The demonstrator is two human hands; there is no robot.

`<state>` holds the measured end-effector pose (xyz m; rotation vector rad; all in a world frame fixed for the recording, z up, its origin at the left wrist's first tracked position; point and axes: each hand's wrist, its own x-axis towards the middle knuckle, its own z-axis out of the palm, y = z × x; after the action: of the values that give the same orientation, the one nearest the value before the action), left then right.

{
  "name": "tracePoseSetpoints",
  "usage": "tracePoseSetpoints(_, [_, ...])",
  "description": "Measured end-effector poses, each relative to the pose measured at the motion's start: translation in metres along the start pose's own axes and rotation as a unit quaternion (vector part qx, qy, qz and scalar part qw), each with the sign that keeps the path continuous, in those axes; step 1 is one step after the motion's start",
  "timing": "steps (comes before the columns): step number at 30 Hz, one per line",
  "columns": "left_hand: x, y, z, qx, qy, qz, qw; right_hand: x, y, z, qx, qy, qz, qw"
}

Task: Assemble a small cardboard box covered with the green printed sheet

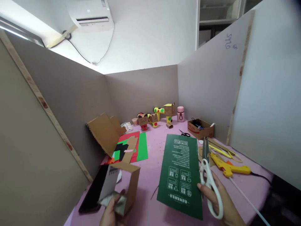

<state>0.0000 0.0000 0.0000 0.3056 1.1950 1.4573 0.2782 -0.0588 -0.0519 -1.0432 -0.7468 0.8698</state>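
Left of the yellow glue gun point(225, 167), the right grip point(223, 194) holds scissors point(206, 166) and a green card point(180, 175) together, and the left grip point(113, 207), farther left, holds a box point(133, 185), so the card might slip if that crowded right grip loosens.

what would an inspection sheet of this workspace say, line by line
Surface: pink table, some specks
Job's things: open box, green card, white scissors, all in hand
Clutter: coloured paper at left; glue gun and black scissors at right; figures at back
Hands: left hand grips the open box; right hand holds the green card and white scissors
Cables: black cord from the glue gun
Surroundings: grey partitions on three sides; air conditioner above
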Motion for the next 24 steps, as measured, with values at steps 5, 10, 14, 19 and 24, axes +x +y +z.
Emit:
tracePoseSetpoints(5, [0.012,0.013,0.029,0.012,-0.045,-0.031,0.998,0.001,-0.016,-0.006,0.021,-0.07,0.003,0.997])
tracePoseSetpoints(10, [-0.001,-0.007,0.027,0.08,-0.019,0.033,0.996,0.002,-0.029,-0.016,-0.041,-0.16,-0.028,0.986])
tracePoseSetpoints(14, [-0.036,-0.021,0.032,0.104,-0.215,0.09,0.967,0.002,-0.038,-0.02,-0.158,-0.235,-0.024,0.959])
tracePoseSetpoints(19, [-0.058,-0.022,0.041,0.151,-0.299,0.012,0.942,0.001,-0.048,-0.007,-0.178,-0.292,-0.004,0.94])
tracePoseSetpoints(24, [-0.047,-0.03,0.035,0.056,-0.192,0.022,0.98,0.001,-0.029,-0.004,-0.01,-0.101,0.043,0.994])
